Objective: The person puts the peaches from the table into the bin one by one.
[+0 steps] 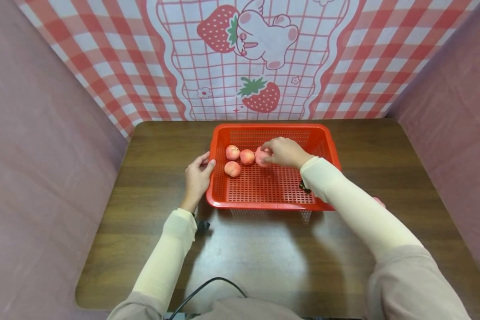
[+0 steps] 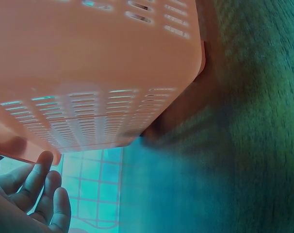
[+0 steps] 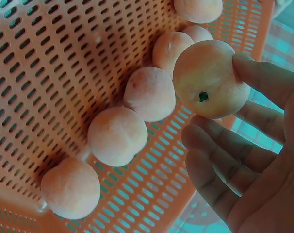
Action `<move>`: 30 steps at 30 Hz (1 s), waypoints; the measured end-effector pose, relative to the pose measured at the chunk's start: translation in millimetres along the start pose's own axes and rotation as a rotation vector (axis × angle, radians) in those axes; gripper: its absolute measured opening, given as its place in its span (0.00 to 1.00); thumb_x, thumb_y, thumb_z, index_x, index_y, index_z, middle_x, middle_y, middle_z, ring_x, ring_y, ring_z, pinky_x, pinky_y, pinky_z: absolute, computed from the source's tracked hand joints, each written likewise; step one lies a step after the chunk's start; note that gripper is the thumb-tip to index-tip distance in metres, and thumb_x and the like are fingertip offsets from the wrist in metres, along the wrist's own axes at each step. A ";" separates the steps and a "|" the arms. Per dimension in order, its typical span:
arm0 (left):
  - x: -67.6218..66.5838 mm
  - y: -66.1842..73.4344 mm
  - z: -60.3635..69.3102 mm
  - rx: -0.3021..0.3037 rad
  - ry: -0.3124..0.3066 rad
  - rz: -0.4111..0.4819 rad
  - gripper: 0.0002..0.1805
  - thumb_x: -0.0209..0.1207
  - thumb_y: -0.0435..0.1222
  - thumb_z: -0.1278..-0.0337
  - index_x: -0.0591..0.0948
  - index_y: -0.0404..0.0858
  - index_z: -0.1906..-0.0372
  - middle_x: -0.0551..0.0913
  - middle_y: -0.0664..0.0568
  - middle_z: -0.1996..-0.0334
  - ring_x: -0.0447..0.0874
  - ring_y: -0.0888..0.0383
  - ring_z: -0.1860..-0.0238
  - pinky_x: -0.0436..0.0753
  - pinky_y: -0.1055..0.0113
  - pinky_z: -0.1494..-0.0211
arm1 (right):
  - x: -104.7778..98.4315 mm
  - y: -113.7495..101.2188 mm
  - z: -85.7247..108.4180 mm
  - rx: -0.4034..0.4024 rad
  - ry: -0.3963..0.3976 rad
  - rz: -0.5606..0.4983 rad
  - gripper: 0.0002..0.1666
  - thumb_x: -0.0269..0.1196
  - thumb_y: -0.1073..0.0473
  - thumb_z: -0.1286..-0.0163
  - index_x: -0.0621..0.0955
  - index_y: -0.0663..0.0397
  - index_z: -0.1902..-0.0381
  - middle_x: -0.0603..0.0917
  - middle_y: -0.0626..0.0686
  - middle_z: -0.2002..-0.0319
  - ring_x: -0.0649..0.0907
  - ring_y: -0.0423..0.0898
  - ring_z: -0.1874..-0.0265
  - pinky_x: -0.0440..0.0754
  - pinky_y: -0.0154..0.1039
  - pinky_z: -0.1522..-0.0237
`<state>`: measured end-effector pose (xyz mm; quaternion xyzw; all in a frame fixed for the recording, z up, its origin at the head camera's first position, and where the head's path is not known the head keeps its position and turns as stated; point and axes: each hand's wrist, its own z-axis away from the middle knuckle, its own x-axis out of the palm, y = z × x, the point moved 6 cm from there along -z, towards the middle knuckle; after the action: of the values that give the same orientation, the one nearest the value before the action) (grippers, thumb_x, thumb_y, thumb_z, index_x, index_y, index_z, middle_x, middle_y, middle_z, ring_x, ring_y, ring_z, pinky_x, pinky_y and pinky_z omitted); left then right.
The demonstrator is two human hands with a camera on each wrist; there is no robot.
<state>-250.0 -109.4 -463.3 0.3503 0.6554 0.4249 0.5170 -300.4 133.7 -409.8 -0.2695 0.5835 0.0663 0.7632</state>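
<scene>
My right hand [image 1: 286, 152] is inside the red perforated basket [image 1: 270, 206], holding a peach [image 3: 210, 80] between thumb and fingers. In the right wrist view, more peaches lie below it in a loose line, including a nearer peach [image 3: 71, 188] and a middle peach [image 3: 117, 136]. The head view shows a few peaches [image 1: 233, 169] at the basket's left end, and my hand covers others. At the basket's left side, my left hand [image 1: 198, 178] rests against the rim with thumb and fingertips. Its fingers [image 2: 54, 187] look relaxed beside the basket wall in the left wrist view.
The basket stands on a brown wooden table [image 1: 152, 249] near its back edge. Behind hangs a checked strawberry cloth [image 1: 260, 80]. A pinkish object [image 1: 379, 202] peeks out beyond my right forearm. A black cable [image 1: 220, 279] crosses the table's front.
</scene>
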 end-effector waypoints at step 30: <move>-1.1 -1.4 -0.4 0.035 0.012 0.022 0.21 0.61 0.36 0.38 0.79 0.33 0.41 0.85 0.35 0.53 0.85 0.43 0.53 0.83 0.53 0.47 | 38.1 -13.3 -17.9 -0.046 -0.119 0.028 0.20 0.68 0.50 0.38 0.84 0.50 0.49 0.83 0.53 0.58 0.80 0.52 0.60 0.77 0.49 0.53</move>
<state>-250.2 -110.9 -464.1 0.3637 0.6620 0.4212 0.5020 -298.3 105.5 -443.8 -0.2744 0.5391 0.1063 0.7892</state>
